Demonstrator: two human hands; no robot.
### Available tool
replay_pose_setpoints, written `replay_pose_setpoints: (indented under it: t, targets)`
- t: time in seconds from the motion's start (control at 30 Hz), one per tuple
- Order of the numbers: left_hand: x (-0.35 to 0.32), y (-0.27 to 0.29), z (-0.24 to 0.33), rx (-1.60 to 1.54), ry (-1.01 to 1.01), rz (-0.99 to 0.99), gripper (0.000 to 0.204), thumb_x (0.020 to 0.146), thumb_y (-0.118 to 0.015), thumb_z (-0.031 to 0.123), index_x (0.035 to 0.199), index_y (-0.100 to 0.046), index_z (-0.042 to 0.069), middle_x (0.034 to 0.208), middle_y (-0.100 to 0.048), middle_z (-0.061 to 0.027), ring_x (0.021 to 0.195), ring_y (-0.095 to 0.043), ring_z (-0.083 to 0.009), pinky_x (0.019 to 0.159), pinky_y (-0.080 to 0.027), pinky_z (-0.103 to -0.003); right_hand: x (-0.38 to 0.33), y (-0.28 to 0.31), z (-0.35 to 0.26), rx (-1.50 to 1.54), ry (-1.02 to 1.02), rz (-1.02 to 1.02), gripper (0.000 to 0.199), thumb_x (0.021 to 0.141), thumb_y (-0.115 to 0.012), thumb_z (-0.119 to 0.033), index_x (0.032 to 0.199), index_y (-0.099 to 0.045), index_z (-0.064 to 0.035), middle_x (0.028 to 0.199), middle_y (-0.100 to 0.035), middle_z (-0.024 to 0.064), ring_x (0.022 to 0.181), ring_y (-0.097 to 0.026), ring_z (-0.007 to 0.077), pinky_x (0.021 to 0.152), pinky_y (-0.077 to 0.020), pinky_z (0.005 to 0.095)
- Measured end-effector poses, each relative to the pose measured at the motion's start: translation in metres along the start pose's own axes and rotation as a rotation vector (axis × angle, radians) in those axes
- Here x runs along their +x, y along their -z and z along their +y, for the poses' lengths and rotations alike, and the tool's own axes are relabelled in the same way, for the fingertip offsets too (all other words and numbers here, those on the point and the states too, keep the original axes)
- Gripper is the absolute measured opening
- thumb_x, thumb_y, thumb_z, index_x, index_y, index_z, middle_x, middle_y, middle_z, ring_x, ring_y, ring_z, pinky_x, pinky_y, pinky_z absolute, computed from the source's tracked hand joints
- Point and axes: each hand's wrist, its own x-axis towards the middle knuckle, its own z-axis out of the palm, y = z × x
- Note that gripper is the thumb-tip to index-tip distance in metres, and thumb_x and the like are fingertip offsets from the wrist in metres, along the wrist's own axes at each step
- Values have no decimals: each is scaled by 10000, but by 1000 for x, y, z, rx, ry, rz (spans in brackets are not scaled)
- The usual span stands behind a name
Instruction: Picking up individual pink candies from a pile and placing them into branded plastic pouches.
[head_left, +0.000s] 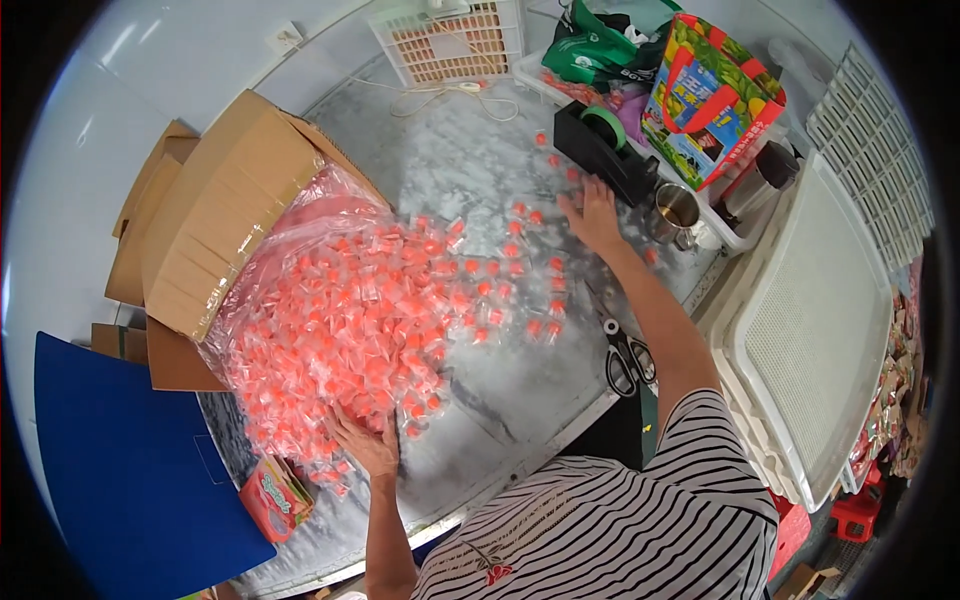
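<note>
My left hand lies flat, fingers spread, on the near edge of the heap of orange wrapped pieces at the middle left of the frame. My right hand, fingers spread and holding nothing, reaches toward stray pieces at upper centre, beside the black tape dispenser. I seem to be raking the scatter together; next calls for sweeping inward. The heap's long axis runs from the cardboard box toward lower right across the table.
</note>
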Motion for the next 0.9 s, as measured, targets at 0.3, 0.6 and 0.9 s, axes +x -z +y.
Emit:
replay_pose_setpoints:
  t: [0.3,0.6,0.9]
  targets:
    - [0,4,1,-9,16,-33,972,757,-696,521,1449,-250,4,1444,-247,-288,1355,-225,-440,1118,-176,-549,47,-31,-14,31,63,174,369,849,-650,-291,1051,-617,15,1031,-623,224,1034,-561,418,911,-444,460]
    - [-2,2,-3,-10,23,-37,998,760,-672,568,1452,-226,4,1443,-242,-266,1349,-233,-425,1107,-182,-552,111,-101,3,160,48,-83,481,882,-621,-343,1137,-568,62,1264,-515,249,1143,-495,447,967,-421,462]
    - [0,6,-1,5,5,-49,1005,767,-635,609,1449,-226,-5,1450,-242,-264,1351,-226,-432,1106,-184,-558,45,-90,-71,236,235,-507,509,933,-499,-400,1302,-514,-51,1406,-427,180,1305,-357,375,1102,-273,457]
